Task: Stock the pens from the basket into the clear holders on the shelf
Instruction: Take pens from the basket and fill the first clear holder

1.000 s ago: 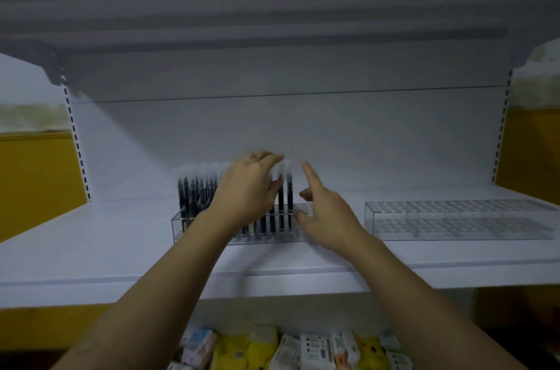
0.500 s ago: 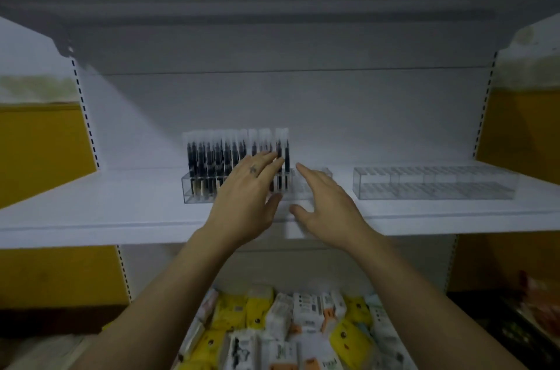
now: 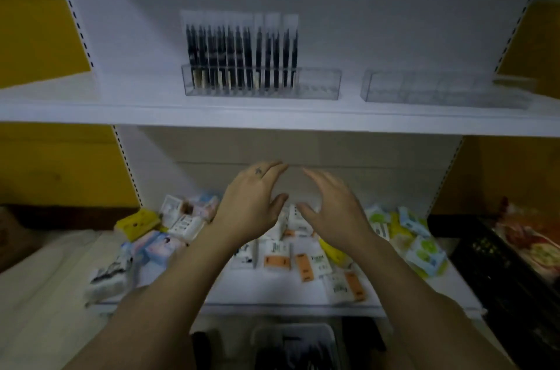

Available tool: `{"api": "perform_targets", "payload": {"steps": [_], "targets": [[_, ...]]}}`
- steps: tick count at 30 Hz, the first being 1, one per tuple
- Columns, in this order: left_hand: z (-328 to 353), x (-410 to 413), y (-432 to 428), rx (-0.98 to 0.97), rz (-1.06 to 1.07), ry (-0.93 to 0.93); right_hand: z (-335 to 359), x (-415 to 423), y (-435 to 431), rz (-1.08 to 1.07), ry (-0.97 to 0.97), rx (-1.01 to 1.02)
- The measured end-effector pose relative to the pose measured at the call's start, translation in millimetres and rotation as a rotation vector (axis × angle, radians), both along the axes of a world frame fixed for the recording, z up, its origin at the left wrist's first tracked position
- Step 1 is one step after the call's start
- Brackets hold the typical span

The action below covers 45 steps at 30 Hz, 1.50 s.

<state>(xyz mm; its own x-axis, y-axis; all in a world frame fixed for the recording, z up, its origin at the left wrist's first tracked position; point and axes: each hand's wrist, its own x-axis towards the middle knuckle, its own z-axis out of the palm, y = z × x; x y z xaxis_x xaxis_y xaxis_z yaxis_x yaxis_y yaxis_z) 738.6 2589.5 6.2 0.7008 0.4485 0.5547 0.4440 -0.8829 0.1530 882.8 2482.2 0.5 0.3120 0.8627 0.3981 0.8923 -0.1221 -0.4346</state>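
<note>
Cannot read the packets [image 3: 275, 257]: too blurred. Cannot count the pens [image 3: 242, 57], smeared into dark streaks. Cannot make out cells in the right holder [image 3: 439, 89]. Loses the basket [image 3: 292, 329] at the bottom edge, contents too dark.

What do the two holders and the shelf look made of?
Left holder: clear rigid plastic, probably acrylic; pens show through its walls.
Right holder: seemingly the same clear plastic; faint dividers show inside.
Shelf: smooth white, likely painted metal, judging by the slotted uprights.

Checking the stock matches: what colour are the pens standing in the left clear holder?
The pens are black with whitish tops, seen in the head view.
</note>
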Motion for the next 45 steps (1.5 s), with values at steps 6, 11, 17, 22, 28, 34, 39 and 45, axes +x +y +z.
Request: {"api": "perform_targets", "payload": {"steps": [6, 11, 17, 22, 28, 34, 39, 45], "targets": [[-75.5, -5.4, -13.2, -0.193, 0.018, 0.167, -81.9, 0.5, -7.7, -0.005, 0.009, -0.237], [-134.7, -3.5, -17.5, -0.342, 0.029, 0.322, -145.1, 8.3, -12.2, -0.025, 0.058, -0.457], [-202.1, -5.0, -22.1, -0.553, 0.063, 0.434, -206.1, 12.4, -13.9, -0.028, 0.154, -0.643], [-239.3, -5.9, -25.2, -0.703, 0.071, 0.448, -250.5, 12.7, -26.2, -0.025, 0.268, -0.743], [-280.7, -8.0, -28.8, -0.839, 0.093, 0.587, -282.5, 15.8, -34.3, 0.001, 0.337, -0.891], [-327.5, 0.1, -22.4, -1.033, 0.136, 0.73, -318.7, 26.3, -46.7, -0.043, 0.496, -1.066], [-380.1, -8.0, -31.1, -1.116, 0.201, 0.707, -338.4, 40.6, -54.7, -0.1, 0.6, -1.169], [-427.9, -27.2, -54.5, -1.192, 0.276, 0.908, -370.2, 41.3, -47.0, -0.154, 0.677, -1.192]]}}
